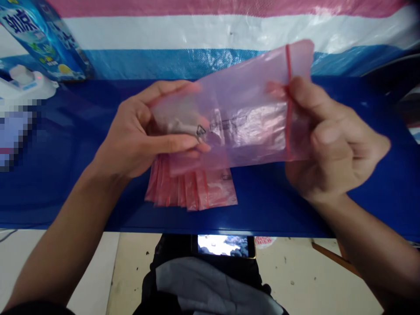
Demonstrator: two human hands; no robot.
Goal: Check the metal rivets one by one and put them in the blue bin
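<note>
A translucent pink zip bag with a red seal strip near its right end is stretched between both hands above the blue table. My left hand grips its left end, thumb on the front and fingers showing through behind. At the right end, my right hand pinches the bag by the red strip; this hand is slightly blurred. Below the held bag, several pink bags lie overlapped in a fanned row on the table, their upper part hidden behind it.
On the blue table, a blue detergent pack and a white power strip are at the back left. A striped sheet hangs behind. A lit phone rests on the lap below the front edge.
</note>
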